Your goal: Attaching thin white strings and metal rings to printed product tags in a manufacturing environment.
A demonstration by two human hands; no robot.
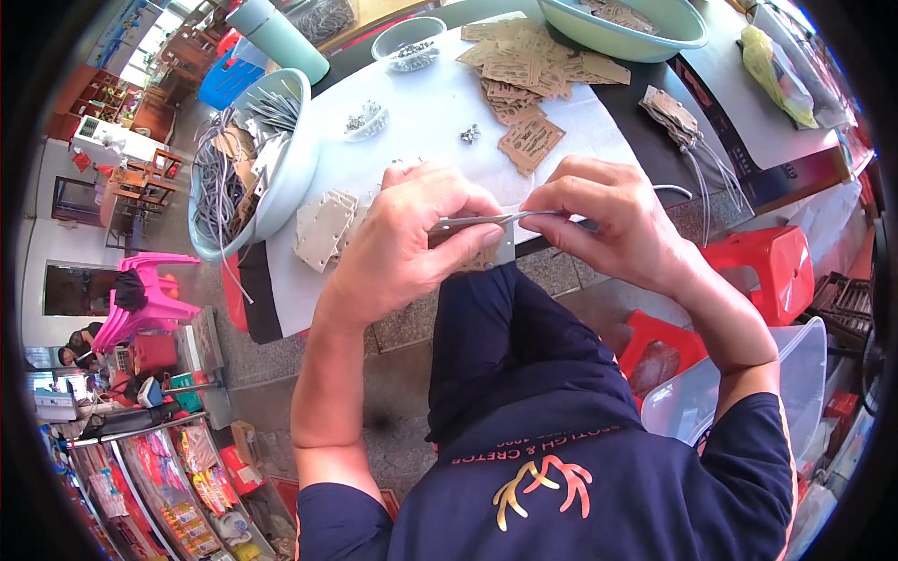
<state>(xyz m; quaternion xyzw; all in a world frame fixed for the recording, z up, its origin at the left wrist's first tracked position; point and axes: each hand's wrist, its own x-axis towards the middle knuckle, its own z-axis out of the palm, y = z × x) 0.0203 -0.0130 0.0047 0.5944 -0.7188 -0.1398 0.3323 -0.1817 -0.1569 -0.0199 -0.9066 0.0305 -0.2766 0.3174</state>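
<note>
Over the near edge of the table, my left hand [408, 227] pinches a thin card [506, 249] with small holes, seen nearly edge-on. My right hand [613, 213] is closed beside it, thumb and fingers on a grey cord [535, 214] that meets the card. The cord's far part [673, 190] sticks out past my right hand. Just left of my left hand lies a stack of pale cards with holes [323, 230]. Beyond my hands are a brown printed card [531, 143] and a few small metal fasteners [470, 134].
A light-blue basin [304, 154] of grey cords and cards stands left. Behind are clear bowls of metal pieces [409, 54], [366, 122], a brown card pile [524, 67] and a green basin [645, 44]. Corded cards [670, 116] lie right, above red stools [762, 271].
</note>
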